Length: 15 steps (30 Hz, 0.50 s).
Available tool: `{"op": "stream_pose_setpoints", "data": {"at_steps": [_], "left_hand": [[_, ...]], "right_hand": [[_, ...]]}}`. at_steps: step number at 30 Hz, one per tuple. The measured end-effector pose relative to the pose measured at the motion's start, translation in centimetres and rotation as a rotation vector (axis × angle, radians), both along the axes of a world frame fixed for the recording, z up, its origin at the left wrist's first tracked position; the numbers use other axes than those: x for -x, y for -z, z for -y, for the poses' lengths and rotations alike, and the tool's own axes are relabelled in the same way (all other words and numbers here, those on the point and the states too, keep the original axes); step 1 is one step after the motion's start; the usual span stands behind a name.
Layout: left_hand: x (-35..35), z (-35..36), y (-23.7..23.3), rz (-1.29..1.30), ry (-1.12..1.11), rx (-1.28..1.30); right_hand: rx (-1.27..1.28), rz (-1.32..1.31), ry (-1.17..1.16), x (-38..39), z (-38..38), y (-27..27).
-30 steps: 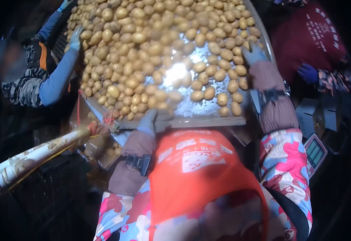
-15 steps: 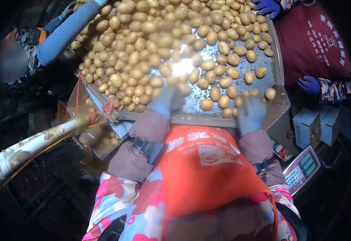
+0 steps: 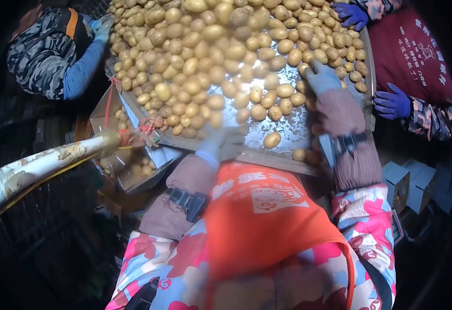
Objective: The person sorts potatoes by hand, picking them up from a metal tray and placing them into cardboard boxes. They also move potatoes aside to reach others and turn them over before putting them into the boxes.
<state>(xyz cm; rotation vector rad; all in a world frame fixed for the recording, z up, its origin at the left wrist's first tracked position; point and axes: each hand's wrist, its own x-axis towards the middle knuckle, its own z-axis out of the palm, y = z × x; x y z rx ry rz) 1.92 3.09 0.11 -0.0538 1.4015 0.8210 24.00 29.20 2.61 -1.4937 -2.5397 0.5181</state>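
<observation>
A metal sorting table [image 3: 288, 126] is heaped with yellow potatoes [image 3: 210, 46]. My left hand [image 3: 217, 140], in a pale glove and blurred by motion, is at the table's near edge, right below a few potatoes. Whether it holds one cannot be told. My right hand [image 3: 321, 77], in a grey-blue glove, lies palm down among the potatoes on the right side, fingers apart. A single potato [image 3: 272, 139] lies on bare metal between my hands.
A co-worker's blue sleeve and glove [image 3: 101, 26] reach in at the far left. Another person's blue-gloved hands [image 3: 391, 101] are at the right rim. A white wrapped pole [image 3: 40, 166] juts in lower left. Cardboard boxes [image 3: 409, 181] stand at the right.
My right hand has moved from the near edge up and into the potatoes on the right. My left hand stays near the front edge. The left co-worker's arm has pulled back toward the far left corner.
</observation>
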Motion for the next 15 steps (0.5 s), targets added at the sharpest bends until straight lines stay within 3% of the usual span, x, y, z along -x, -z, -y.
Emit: {"op": "stream_pose_setpoints", "data": {"at_steps": [3, 5, 9, 10, 12, 14, 15], "left_hand": [[0.1, -0.4, -0.4, 0.006, 0.002, 0.018], [-0.2, -0.4, -0.9, 0.033, -0.004, 0.023], [0.4, -0.5, 0.2, 0.1, -0.028, 0.008], [0.6, -0.7, 0.5, 0.116, -0.018, 0.001], [-0.3, -0.4, -0.1, 0.177, -0.071, -0.001], [-0.7, -1.6, -1.5, 0.084, -0.013, -0.099], [-1.0, -2.0, -2.5, -0.036, 0.069, -0.181]], "right_hand": [[0.187, 0.479, -0.006, 4.1, -1.8, -0.5], [0.189, 0.545, 0.088, 4.1, -1.2, 1.5], [0.213, 0.537, 0.065, 4.2, -1.9, 1.1], [0.174, 0.482, 0.098, 4.0, -2.3, 2.2], [0.431, 0.018, 0.177, 2.0, -0.5, 2.0], [0.563, -0.19, 0.076, 1.5, 1.4, 1.2], [0.586, -0.153, -0.058, 1.4, 2.8, 1.0]]}}
